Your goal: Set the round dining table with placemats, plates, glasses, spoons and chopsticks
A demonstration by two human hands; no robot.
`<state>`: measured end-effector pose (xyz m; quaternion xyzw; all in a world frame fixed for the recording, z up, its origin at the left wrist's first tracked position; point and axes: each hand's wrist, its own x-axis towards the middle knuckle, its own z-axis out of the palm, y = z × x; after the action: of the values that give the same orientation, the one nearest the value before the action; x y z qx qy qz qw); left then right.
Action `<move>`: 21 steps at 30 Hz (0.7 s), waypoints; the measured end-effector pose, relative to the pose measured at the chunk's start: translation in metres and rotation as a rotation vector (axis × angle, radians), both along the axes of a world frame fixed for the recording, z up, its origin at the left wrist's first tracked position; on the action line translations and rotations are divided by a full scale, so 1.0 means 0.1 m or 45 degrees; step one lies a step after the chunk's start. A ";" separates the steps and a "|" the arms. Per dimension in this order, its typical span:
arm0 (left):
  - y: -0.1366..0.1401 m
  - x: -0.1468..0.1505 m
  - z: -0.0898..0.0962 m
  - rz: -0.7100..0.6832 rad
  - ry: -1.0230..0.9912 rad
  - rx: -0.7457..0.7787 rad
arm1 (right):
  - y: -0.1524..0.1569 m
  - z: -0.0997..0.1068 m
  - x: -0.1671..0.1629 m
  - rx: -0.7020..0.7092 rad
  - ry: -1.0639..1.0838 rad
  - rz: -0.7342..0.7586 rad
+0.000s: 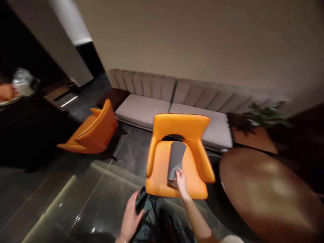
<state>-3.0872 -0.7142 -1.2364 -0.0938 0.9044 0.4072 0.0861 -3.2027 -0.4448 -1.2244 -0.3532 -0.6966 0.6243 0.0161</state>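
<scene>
My right hand (181, 179) pinches the near end of a flat dark grey sheet (177, 153), perhaps a mat or folded cloth. The sheet is over the seat of an orange armchair (181, 124) straight in front of me, its near end slightly curled where my fingers grip it. Whether its far end rests on the seat, I cannot tell. My left hand (131, 216) is low in the view, its fingers apart and holding nothing. It is beside dark green, wrinkled fabric (154, 216) at my legs.
A second orange armchair (97, 133) stands to the left. Behind runs a beige bench sofa (144, 106) along the wall. At the right are a round brown table (268, 189) and a plant (268, 113). The floor (83, 199) is dark, glossy tile.
</scene>
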 end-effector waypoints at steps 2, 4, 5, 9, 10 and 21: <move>0.94 -0.26 0.19 -0.311 0.102 0.061 | 0.35 0.49 0.44 -0.155 0.137 -0.070; 1.79 -0.31 0.47 -0.523 0.181 0.147 | 0.76 1.02 0.87 -0.248 0.312 -0.062; 2.13 -0.28 0.64 -0.572 0.224 0.176 | 1.00 1.27 1.07 -0.237 0.384 -0.039; 2.99 -0.06 1.40 -0.595 0.251 0.226 | 2.03 1.86 1.85 -0.045 0.496 0.039; 3.15 0.00 1.60 -0.581 0.248 0.292 | 2.24 1.89 2.03 -0.012 0.503 0.059; 5.91 1.16 2.58 -0.503 -0.296 0.941 | 3.31 1.65 3.59 1.215 0.386 -0.377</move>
<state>-2.9712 -0.1234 -0.9780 0.0730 0.6826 0.6661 0.2915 -2.8439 -0.1141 -1.0590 -0.3069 -0.8361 0.2726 0.3640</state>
